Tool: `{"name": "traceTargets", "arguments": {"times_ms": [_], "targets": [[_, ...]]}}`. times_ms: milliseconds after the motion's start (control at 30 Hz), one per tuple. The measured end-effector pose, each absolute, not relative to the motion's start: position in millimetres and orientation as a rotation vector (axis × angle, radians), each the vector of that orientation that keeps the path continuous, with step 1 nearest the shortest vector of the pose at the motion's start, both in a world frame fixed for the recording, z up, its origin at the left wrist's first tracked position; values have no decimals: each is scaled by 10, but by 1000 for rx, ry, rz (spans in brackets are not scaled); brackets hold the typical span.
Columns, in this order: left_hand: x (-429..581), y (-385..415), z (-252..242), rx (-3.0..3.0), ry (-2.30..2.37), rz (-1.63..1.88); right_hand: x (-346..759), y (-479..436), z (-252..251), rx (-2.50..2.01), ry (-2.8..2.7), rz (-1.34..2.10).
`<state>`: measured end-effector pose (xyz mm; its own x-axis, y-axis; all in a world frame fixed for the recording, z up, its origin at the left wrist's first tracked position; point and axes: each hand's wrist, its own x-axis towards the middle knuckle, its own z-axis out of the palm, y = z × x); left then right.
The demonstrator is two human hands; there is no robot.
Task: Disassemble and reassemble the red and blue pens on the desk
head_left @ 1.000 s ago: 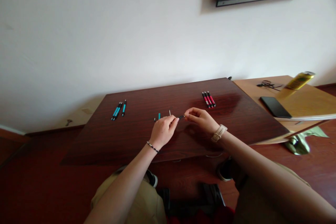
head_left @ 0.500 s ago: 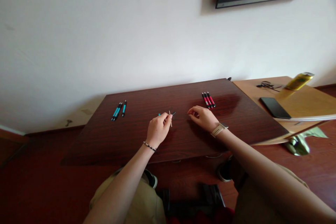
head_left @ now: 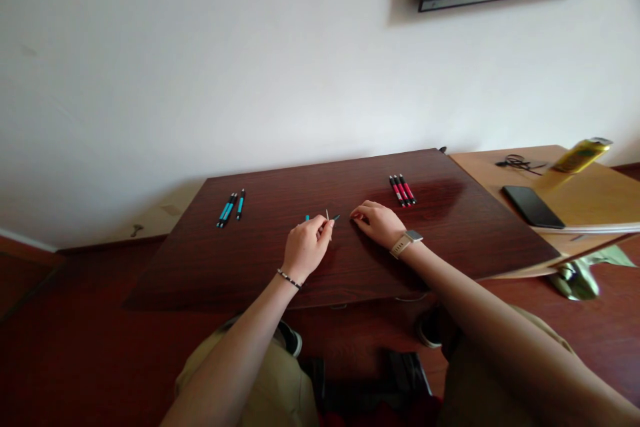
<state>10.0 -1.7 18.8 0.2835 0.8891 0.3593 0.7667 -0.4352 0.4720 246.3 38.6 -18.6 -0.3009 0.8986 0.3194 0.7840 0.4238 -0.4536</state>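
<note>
Fingers of the left hand are pinched together in the head view, and there it is, a thin white rod gripped at the thumb, standing nearly upright, its top poking clear above the knuckles! A small dark piece juts out just beside it, pointing toward the other hand; whether that same pinch has hold of it, I can't tell from here. Across the gap, the right hand hangs low over the counter, fingers loosely curled, thumb near the forefinger, and I can't make out anything in them. Behind the left hand, partly covered, a bright blue piece peeps out on the counter. That's a worry to my eye: a sideways sweep of that wrist could knock it rolling. The rod looks slim and slick, so a slackened pinch might let it slip, and juggling two little parts in one hand could send the dark one tumbling. Well apart, the blue pens lie off to the left and the red pens beyond the right hand, closer to it, where a careless knuckle might scatter the row
</note>
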Motion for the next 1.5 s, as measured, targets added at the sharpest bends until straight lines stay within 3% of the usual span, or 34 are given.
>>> {"name": "traceTargets", "arguments": {"times_ms": [567,933,1500], "targets": [[87,-10,179,2314,1550,876,2481,389,-196,-1376,-2143,292],[126,-12,145,2322,1590,856,2253,119,94,-920,-2047,447],[180,-69,123,2397,1615,694,2143,115,-26,-769,-2035,503]]}}
